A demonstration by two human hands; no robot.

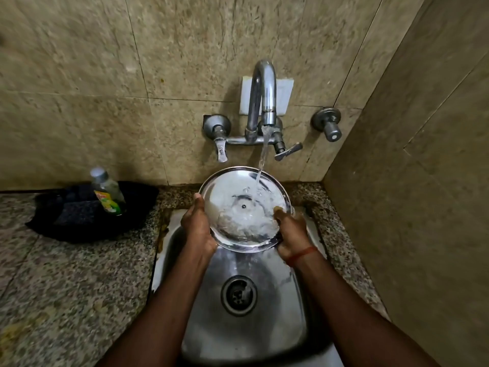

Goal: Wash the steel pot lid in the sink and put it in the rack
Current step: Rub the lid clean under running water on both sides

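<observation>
lid: steel pot lid (244,207) tilted over the sink's (209,329) back end, tap (264,88) water hitting it
left hand (197,229): grips the left rim
right hand (291,234): grips the right rim
black tray (137,197): counter's (66,274) back edge, holds a soap bottle (107,190) plus a dark scrub pad (74,211)

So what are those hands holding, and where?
Both hands hold the steel pot lid by its rim: the left hand on the left edge, the right hand on the lower right edge.
</observation>
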